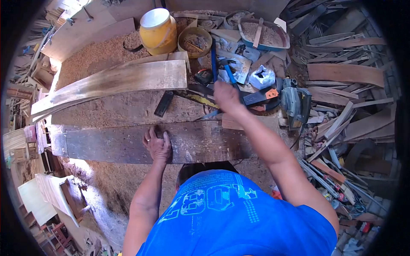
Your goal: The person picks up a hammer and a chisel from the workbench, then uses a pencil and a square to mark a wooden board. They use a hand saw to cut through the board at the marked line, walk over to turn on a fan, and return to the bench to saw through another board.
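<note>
My left hand [158, 145] lies with fingers spread on a long dark plank [102, 143] in front of my body. My right hand [227, 97] is curled over the tools on the far side of the plank, its fingers mostly hidden behind its back; I cannot tell what it holds. Just beyond it lies a hammer [230, 73] with a blue handle, whose lower end meets the hand in this view. A tape measure [203, 77] sits to its left. A dark rectangular block [163, 103] rests between both hands, beyond the plank.
A curved pale board [115, 85] lies at the left. Behind stand a yellow bucket [158, 34], a round bowl [195, 42] and a teal basin [265, 36] with shavings. A power tool [295, 104] is at the right, beside piled wood offcuts [346, 74].
</note>
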A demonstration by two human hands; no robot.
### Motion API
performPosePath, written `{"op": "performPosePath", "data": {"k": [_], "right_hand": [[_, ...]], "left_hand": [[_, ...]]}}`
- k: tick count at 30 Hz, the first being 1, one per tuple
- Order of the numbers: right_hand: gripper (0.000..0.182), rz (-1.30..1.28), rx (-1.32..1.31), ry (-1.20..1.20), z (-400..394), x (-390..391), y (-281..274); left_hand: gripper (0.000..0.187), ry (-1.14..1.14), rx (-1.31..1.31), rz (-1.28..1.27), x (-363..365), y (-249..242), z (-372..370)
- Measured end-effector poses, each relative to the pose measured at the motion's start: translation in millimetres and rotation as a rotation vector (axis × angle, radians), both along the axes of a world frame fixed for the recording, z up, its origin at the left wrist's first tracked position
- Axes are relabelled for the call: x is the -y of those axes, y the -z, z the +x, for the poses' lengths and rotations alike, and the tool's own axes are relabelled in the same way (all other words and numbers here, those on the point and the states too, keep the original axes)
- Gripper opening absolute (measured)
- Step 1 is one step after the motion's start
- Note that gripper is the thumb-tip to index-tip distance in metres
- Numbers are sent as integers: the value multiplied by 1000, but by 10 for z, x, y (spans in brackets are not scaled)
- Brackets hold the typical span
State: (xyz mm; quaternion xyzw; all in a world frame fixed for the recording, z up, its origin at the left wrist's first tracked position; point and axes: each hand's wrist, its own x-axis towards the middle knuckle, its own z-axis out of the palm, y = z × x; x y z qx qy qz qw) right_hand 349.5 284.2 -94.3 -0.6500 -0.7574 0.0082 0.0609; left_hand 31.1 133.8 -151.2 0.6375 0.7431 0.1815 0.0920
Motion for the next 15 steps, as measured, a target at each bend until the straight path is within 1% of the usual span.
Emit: {"op": "performPosePath", "data": {"k": [1,3,4,6,7,9,12,13,15], "right_hand": [[14,45,24,63,238,-167,54],[21,-44,-149,305,544,-442,-207],[21,-45,-147,319,637,-410,-327],[26,89,-225,270,803,-351,-505],[26,91,-221,280,869,-287,-550],[22,-238,-33,309,990,-76,-621],[20,-190,135,384,1453,205,-389],[20,-188,134,380,1549,274,-412],[22,-62,315,427,1691,402,-458]], "left_hand": [[62,-5,-10,0,-5,13,1],[63,-21,15,-13,-8,18,18],[64,-27,5,-16,-2,22,14],[64,-27,-10,-23,-3,40,-5],[64,-17,-7,-23,-7,60,-17],[65,-41,-44,-18,-7,107,-23],[66,-34,-47,-23,-5,91,-13],[66,-29,-61,-25,-6,90,-14],[66,-31,-67,-23,-9,80,-6]]}}
